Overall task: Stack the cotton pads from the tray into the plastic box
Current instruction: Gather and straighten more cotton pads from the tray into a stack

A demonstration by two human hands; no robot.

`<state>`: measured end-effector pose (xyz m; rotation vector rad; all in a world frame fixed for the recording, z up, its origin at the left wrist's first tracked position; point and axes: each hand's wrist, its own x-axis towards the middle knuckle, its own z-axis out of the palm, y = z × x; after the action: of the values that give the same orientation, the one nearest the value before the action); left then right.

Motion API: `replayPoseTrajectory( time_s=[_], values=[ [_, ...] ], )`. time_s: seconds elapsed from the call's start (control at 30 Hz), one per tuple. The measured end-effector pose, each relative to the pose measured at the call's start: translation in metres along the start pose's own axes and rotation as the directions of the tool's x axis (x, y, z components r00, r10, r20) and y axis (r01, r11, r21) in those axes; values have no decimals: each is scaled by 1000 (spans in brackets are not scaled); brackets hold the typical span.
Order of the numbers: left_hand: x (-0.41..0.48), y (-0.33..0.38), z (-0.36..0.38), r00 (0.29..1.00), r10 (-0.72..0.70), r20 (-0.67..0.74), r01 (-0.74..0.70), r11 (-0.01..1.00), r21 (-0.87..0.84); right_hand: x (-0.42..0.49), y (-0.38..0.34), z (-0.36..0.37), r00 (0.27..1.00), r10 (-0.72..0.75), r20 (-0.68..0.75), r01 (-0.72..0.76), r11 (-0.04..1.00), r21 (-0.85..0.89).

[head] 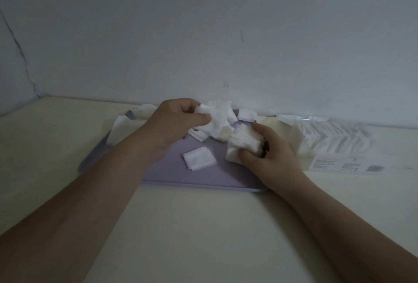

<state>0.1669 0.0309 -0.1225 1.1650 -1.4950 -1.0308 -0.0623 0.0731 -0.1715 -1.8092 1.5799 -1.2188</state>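
White cotton, soft and by the look of it almost weightless: the cotton pads [222, 107] lay in a loose heap on the far part of the lilac tray [203, 180]. A few spilled over its left rim, and one lone pad [199, 158] lay flat on the bare middle.

The left hand [174, 122] was over the heap, thumb and fingers pinched together on a crumpled pad [214, 123] lifted a little off the pile. The right hand [271, 158] sat near the tray's right edge, fingers curled round a small bundle [243, 143] of pads gathered edge-on, thumb beneath and fingertips on top.

Such pads would likely fold, crease and cling to one another, not slide. A pinch at one corner looked likely to let a pad droop and drag its neighbours along. A flat hold across two opposite edges, or a light squeeze on the faces of a squared bundle, seemed the better purchase. Too hard a squeeze would probably crush the bundle out of shape, and a loose one might shed pads on the way over.

Just beside the tray on the right stood the plastic box [334, 140], clear-walled, with rows of white pads already showing through it and a printed label [339, 165] on its near face. Whether its top was open could not be made out in the dim light. Tray and box rested on a cream table [203, 237] pushed against a pale wall [203, 34].
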Motion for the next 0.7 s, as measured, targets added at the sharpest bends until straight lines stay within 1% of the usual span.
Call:
replayPoseTrajectory(
  time_s=[0.07,0.1,0.17,0.2,0.37,0.57,0.7],
  values=[
    [-4,0,3,989,-33,141,53,989,-135,1,0,1,1000,8,-9,-8,1000,12],
    [-7,-2,5,975,-46,220,82,984,-159,1,1,1,1000,6,-17,-6,1000,16],
    [-13,-8,15,945,-55,324,90,992,-94,2,3,0,1000,2,-20,-2,999,38],
    [-15,-11,21,938,-56,341,77,996,-48,2,3,-1,1000,7,-11,-6,998,56],
    [-15,-25,37,971,6,238,-31,994,101,2,3,-4,999,26,27,-28,997,75],
    [-15,-29,38,974,35,222,-65,990,129,2,2,-6,994,56,90,-67,989,135],
    [-17,-29,42,986,43,161,-62,992,114,0,-5,-11,977,76,199,-124,963,240]
  ],
)
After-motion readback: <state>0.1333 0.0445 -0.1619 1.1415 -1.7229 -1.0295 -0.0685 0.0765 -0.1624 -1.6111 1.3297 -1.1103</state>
